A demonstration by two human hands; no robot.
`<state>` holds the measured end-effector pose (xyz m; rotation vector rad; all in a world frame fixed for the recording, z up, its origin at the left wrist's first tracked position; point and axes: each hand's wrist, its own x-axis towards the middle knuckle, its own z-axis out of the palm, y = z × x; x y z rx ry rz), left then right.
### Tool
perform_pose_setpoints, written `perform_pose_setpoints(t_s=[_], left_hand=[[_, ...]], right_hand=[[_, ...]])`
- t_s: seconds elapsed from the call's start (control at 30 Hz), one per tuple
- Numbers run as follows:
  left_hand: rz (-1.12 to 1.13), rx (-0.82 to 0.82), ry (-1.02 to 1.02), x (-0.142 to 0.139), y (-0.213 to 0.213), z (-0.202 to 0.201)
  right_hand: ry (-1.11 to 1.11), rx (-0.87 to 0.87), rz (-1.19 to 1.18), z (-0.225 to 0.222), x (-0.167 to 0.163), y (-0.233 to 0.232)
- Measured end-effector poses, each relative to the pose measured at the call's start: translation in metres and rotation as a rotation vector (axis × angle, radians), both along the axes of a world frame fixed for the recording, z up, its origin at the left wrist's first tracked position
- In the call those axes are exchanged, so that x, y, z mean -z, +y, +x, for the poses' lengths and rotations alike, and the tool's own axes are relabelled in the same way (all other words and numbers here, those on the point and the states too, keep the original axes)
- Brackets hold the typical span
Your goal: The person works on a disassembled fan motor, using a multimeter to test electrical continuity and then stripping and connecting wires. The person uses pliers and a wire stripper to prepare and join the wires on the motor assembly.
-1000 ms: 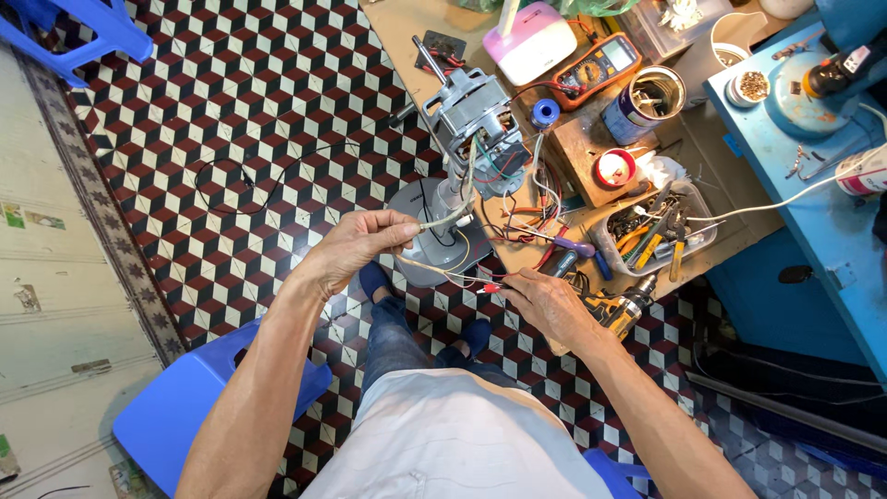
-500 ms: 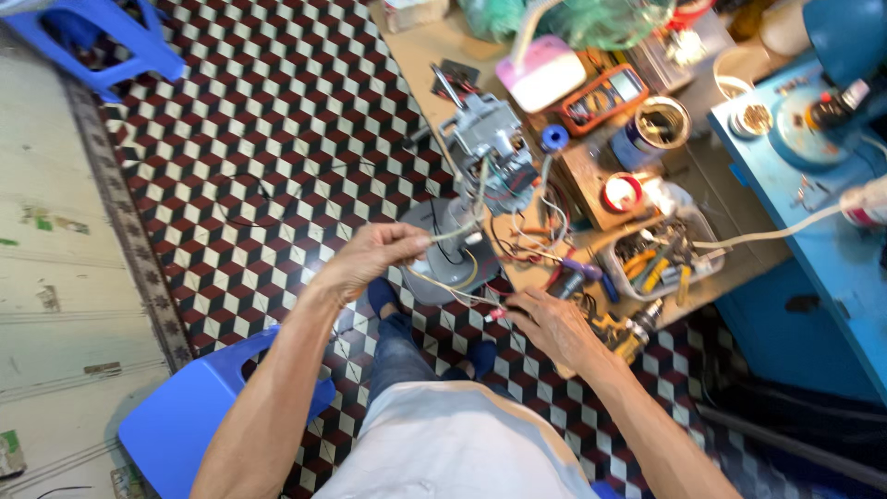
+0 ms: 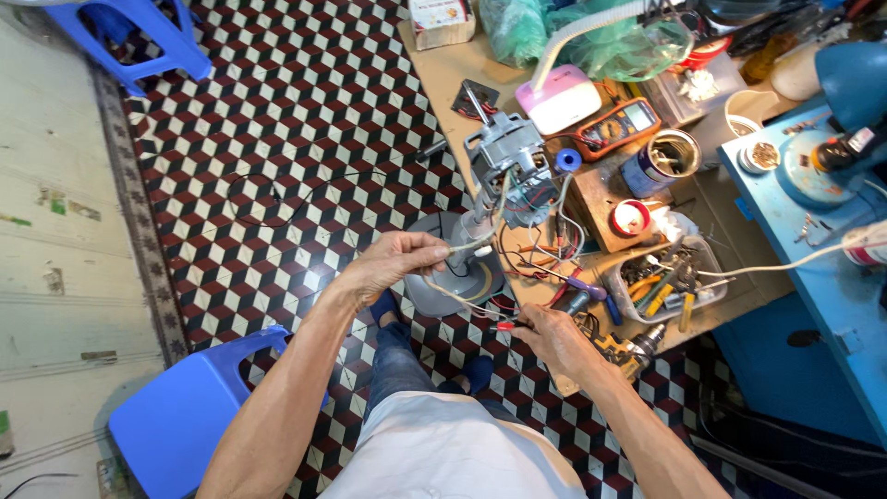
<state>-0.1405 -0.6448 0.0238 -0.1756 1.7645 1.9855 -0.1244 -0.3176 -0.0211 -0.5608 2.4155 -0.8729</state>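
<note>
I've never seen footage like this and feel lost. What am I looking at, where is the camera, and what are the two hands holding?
The camera sits on a person's head and looks straight down, so you see their own arms, lap and a checkered tile floor. No machine does the work, only bare hands. The left hand pinches a pale cable that runs to a grey electric motor on a round grey stand. The right hand holds a thin red-tipped probe. On the low wooden table lie an orange-edged multimeter, a clear tray of hand tools and a roll of red tape. A blue plastic stool stands on the left.
</note>
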Motion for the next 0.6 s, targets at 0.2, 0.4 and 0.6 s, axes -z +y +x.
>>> perform_pose_setpoints(t_s=[0.2, 0.4, 0.6], left_hand=[[-0.192, -0.029, -0.035, -0.026, -0.007, 0.013], [-0.118, -0.075, -0.041, -0.029, 0.011, 0.021], [-0.046, -0.15, -0.02, -0.017, 0.028, 0.03]], right_hand=[[0.174, 0.099, 0.115, 0.021, 0.013, 0.038], [0.37, 0.893, 0.08, 0.022, -0.036, 0.135], [0.63, 1.113, -0.009, -0.01, -0.121, 0.181]])
